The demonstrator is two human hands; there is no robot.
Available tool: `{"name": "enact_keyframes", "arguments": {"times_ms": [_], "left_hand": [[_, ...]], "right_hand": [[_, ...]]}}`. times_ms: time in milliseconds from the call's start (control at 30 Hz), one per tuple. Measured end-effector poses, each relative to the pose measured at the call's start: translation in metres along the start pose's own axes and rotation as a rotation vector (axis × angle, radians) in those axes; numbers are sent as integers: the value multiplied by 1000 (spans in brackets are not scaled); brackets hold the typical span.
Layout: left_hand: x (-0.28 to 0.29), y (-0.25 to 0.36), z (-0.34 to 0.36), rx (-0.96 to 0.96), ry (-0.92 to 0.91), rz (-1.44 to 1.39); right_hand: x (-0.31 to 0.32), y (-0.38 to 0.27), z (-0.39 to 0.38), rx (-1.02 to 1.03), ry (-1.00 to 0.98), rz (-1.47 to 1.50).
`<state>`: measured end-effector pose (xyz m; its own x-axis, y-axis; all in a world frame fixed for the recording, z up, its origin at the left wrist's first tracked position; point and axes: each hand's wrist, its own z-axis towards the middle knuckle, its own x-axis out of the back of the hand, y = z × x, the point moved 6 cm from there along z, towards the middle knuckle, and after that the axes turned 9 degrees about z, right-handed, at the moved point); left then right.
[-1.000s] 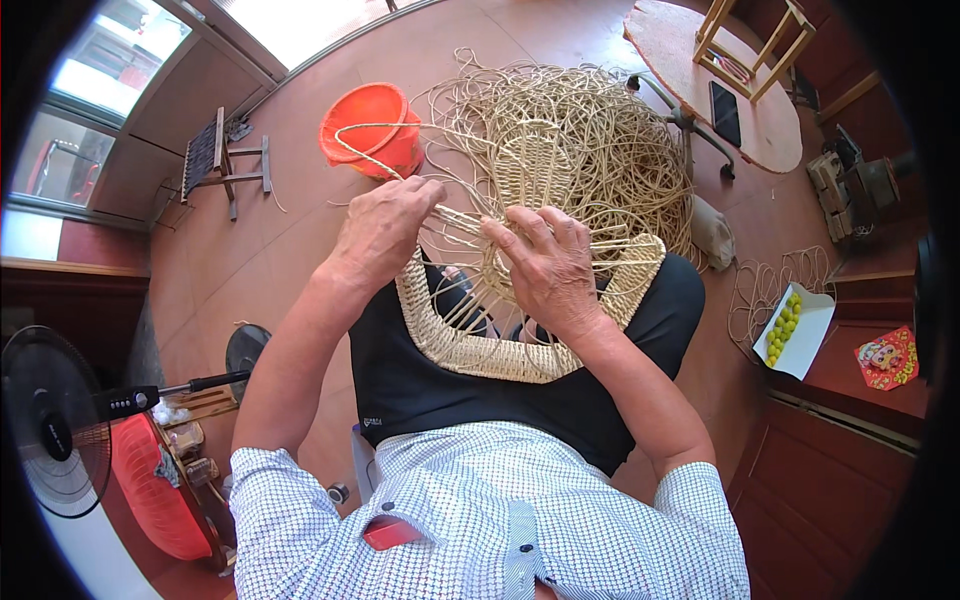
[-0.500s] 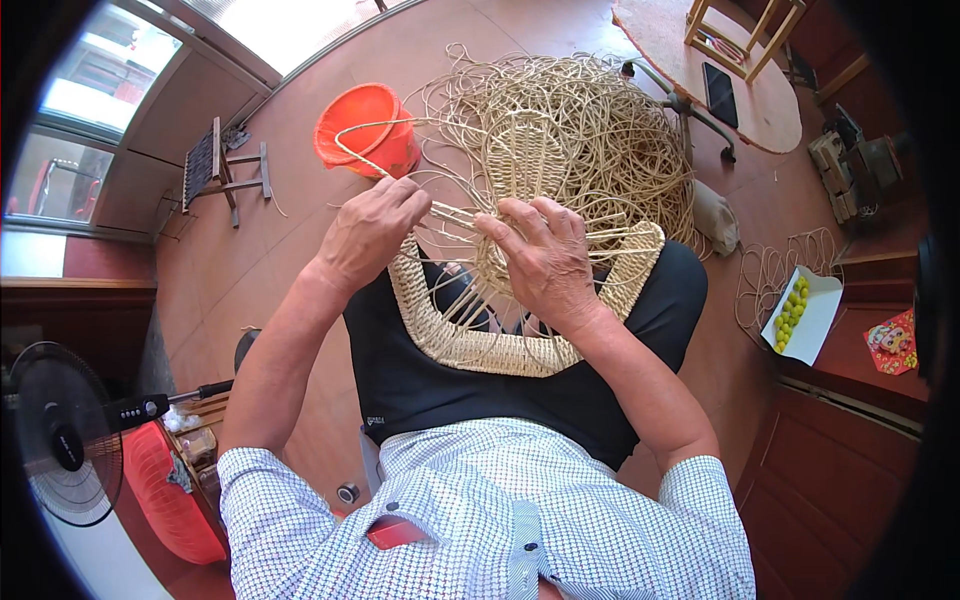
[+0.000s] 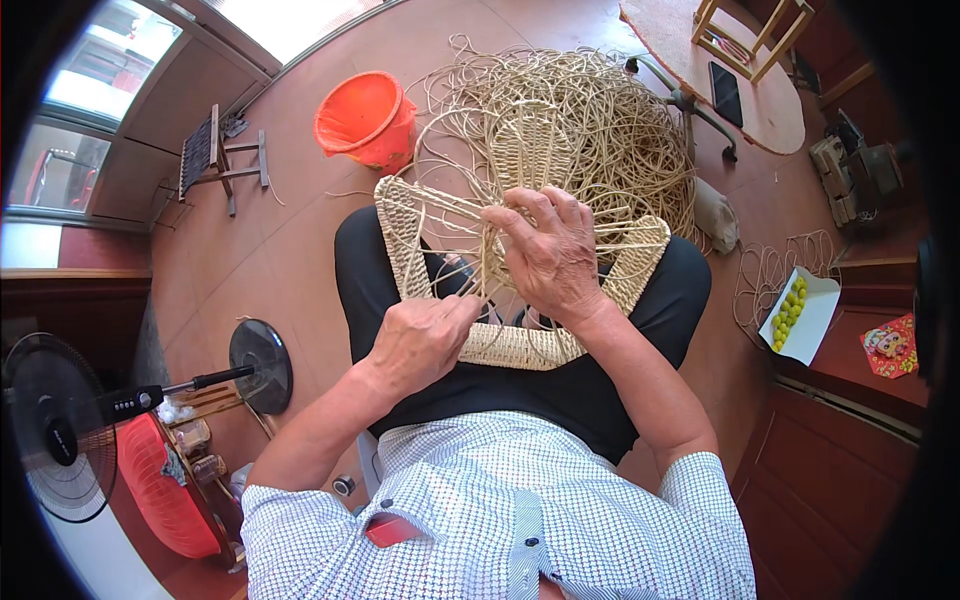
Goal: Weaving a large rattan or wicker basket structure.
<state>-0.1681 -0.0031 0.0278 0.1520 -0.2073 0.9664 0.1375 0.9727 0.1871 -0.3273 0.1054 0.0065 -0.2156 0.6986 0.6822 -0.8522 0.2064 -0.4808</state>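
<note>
Across my lap rests a U-shaped frame (image 3: 510,346) wrapped in pale straw cord, with loose strands stretched over its middle. At its far side rises a rounded woven panel (image 3: 533,145). My left hand (image 3: 425,340) is closed over the frame's near left part, its fingertips pinching a cord strand beside the centre. My right hand (image 3: 553,250) is curled on the gathered strands at the centre, gripping them. Its palm hides part of the strands and the frame's right inner side.
A big heap of straw cord (image 3: 625,130) lies on the floor beyond my knees. Left of it stands an orange bucket (image 3: 365,120). A black fan (image 3: 60,430) is at the left, a low stool (image 3: 205,155) at the far left. A white box of yellow-green fruit (image 3: 815,320) sits at the right.
My left hand has come from the frame's far left corner down toward me, drawing the strand along; that corner now shows. The cord loop by the bucket is gone. My right hand stays at the centre.
</note>
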Motion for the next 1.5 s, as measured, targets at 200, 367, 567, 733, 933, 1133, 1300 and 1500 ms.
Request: {"name": "enact_keyframes", "arguments": {"times_ms": [200, 367, 567, 733, 933, 1133, 1300, 1500], "left_hand": [[18, -14, -30, 21, -69, 81], [56, -59, -34, 275, 51, 163], [51, -84, -4, 324, 211, 254], [29, -64, 16, 96, 220, 438], [1, -71, 24, 51, 50, 508], [11, -58, 24, -96, 193, 548], [13, -12, 17, -78, 140, 269], [-18, 48, -6, -3, -10, -29]], "right_hand": [[-1, -4, 6, -61, 29, 21], [-6, -4, 8, -103, 35, 15], [-9, -4, 12, -126, 95, 39], [-7, -3, 12, -129, 108, 26], [-7, -2, 12, -132, 98, 33], [-5, -1, 10, -101, 98, 39], [1, 5, 7, -46, 74, 59], [4, -2, 4, -1, -7, 31]]}}
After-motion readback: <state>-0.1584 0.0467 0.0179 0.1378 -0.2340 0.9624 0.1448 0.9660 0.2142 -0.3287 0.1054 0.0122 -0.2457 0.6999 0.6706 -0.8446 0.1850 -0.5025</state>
